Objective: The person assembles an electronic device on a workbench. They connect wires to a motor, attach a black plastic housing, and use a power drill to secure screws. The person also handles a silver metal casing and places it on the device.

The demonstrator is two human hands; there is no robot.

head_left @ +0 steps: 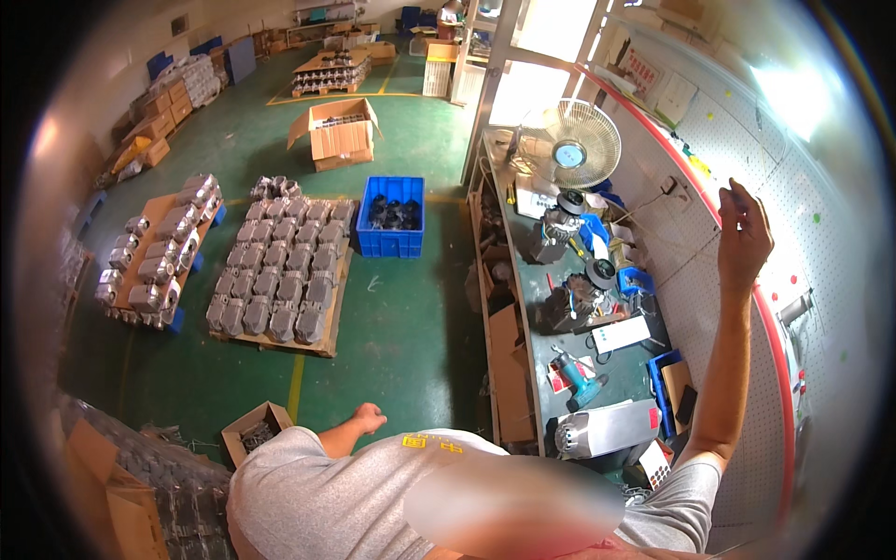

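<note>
My right hand (745,238) is raised high on the right, in front of the white pegboard (840,252). Its fingers are bent in a pinch, and whatever may be between them is too small to make out. My left hand (370,418) hangs low beside my body, above the green floor, with its fingers curled in and nothing showing in them. Below my raised arm stretches the workbench (551,359). On it lie a teal cordless drill (581,381), a white power strip (621,334) and a grey metal housing (611,429). Two motor-like assemblies (574,303) with black round tops stand farther along.
A standing fan (581,145) is at the bench's far end. Left of the bench are a blue crate (390,245) with black parts, a pallet of grey castings (280,266) and another loaded pallet (159,247). Cardboard boxes (341,145) stand farther back; a small box (252,429) is near my left.
</note>
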